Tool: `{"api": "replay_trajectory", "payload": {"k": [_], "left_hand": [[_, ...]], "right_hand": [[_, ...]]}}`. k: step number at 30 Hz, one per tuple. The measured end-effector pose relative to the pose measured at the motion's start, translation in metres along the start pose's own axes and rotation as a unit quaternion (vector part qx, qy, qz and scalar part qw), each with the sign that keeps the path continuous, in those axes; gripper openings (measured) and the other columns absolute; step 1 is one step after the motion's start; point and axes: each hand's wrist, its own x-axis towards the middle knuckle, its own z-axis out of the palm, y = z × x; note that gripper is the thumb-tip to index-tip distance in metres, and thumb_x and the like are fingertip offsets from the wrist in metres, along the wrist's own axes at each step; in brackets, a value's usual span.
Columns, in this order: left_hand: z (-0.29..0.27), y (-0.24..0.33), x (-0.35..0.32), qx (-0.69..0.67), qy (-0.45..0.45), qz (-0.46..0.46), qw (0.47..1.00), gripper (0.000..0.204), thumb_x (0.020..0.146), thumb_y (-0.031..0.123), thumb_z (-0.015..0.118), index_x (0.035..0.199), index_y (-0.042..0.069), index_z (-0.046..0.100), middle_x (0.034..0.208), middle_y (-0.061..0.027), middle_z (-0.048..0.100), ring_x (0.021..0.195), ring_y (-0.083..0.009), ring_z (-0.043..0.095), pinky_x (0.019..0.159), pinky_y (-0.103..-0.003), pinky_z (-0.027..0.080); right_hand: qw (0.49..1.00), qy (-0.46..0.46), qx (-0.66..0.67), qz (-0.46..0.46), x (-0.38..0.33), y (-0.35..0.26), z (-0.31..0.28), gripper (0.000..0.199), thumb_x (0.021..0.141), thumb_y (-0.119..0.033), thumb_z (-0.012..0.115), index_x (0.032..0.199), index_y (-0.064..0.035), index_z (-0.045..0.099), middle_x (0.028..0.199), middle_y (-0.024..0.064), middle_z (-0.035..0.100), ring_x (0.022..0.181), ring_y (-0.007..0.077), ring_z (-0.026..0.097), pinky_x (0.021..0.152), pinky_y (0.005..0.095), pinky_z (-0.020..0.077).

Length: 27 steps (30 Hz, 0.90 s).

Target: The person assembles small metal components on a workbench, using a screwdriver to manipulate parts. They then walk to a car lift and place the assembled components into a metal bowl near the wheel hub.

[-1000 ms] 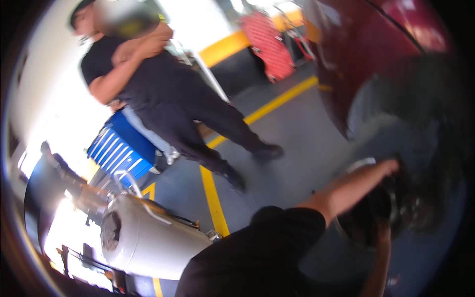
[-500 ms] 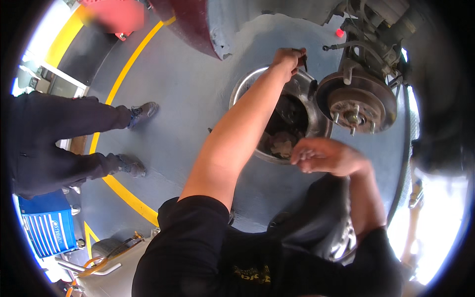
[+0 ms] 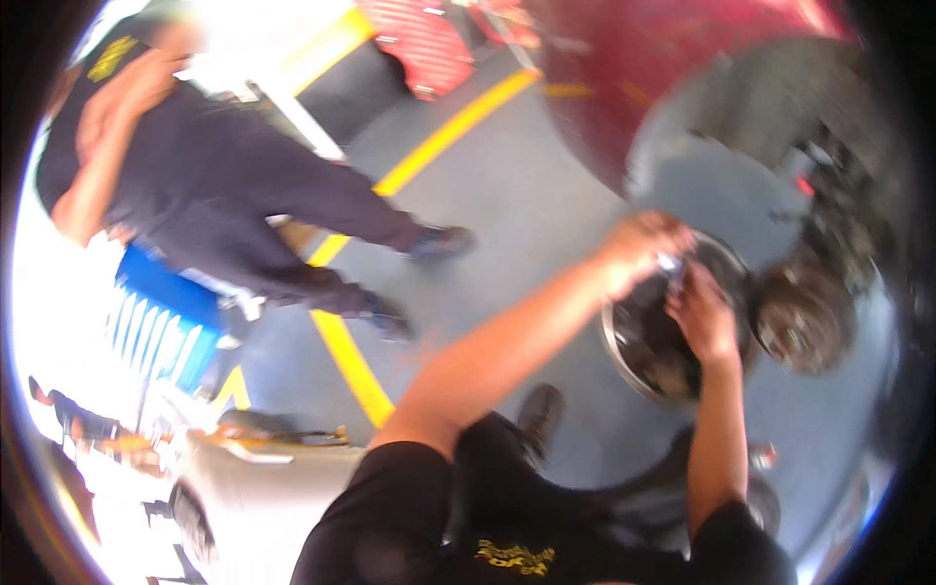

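My left hand (image 3: 643, 253) is over a round metal-rimmed basin (image 3: 621, 370), its fingers curled around a small, shiny piece (image 3: 669, 261) too blurred to name. From below, my right hand (image 3: 704, 312) meets it, fingertips bent in at the same piece. Dark contents fill the basin, their kind smeared by motion. Right of the basin is a wheel hub with its brake disc (image 3: 804, 317), bare of a wheel.
Above hangs a dark red car body panel (image 3: 604, 88). A person (image 3: 244, 185) stands at the left near a blue tool cabinet (image 3: 171, 307). A pale car (image 3: 263, 497) is at lower left. Yellow lines (image 3: 351, 366) mark the grey floor.
The view has swung left, bringing more of the standing person into sight. My right hand has risen from the basin's near edge to join my left hand above it.
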Motion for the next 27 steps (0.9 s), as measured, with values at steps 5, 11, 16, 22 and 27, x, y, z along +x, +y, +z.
{"api": "replay_trajectory", "payload": {"k": [5,11,16,22,27], "left_hand": [[-0.004,-0.048,-0.016,0.068,0.012,-0.011,0.998,0.024,0.097,0.021,0.070,0.107,0.000,0.068,0.101,-0.0107,0.074,0.091,-0.0185,0.068,0.078,-0.034,0.053],[0.013,-0.093,-0.012,0.258,0.092,0.067,0.959,0.035,0.098,0.030,0.069,0.121,0.003,0.067,0.108,-0.0105,0.074,0.097,-0.0191,0.068,0.085,-0.034,0.053],[0.063,-0.074,-0.022,0.341,-0.064,-0.003,0.938,0.026,0.098,0.022,0.068,0.113,0.001,0.070,0.098,-0.0072,0.074,0.078,-0.0140,0.066,0.077,-0.032,0.054],[0.039,-0.063,-0.061,0.265,-0.128,-0.071,0.953,0.026,0.097,0.016,0.068,0.116,-0.001,0.068,0.101,-0.0081,0.074,0.081,-0.0145,0.067,0.077,-0.030,0.054],[0.026,-0.064,-0.066,0.299,-0.107,-0.066,0.946,0.029,0.098,0.019,0.066,0.120,-0.001,0.067,0.102,-0.0080,0.074,0.084,-0.0136,0.067,0.078,-0.030,0.054]], "right_hand": [[0.997,-0.054,0.012,-0.044,0.007,0.029,0.000,0.028,0.098,-0.022,0.070,0.123,-0.0076,0.067,0.088,-0.0006,0.064,0.072,0.0108,0.059,0.065,0.0241,0.0473],[0.992,-0.019,0.105,-0.072,0.036,0.072,-0.188,0.031,0.105,-0.017,0.057,0.133,-0.0034,0.059,0.119,0.0062,0.066,0.106,0.0143,0.062,0.090,0.0281,0.0515],[0.926,-0.052,0.312,-0.206,0.066,0.056,-0.284,0.032,0.105,-0.018,0.053,0.134,-0.0024,0.055,0.132,0.0106,0.061,0.121,0.0196,0.055,0.104,0.0335,0.0444],[0.903,-0.134,0.375,-0.163,0.061,0.023,-0.170,0.025,0.103,-0.017,0.056,0.125,-0.0067,0.057,0.122,0.0056,0.061,0.110,0.0155,0.054,0.095,0.0299,0.0429],[0.905,-0.093,0.389,-0.147,0.051,-0.002,-0.142,0.019,0.101,-0.017,0.058,0.119,-0.0102,0.059,0.114,0.0015,0.061,0.100,0.0121,0.052,0.088,0.0270,0.0416]]}}
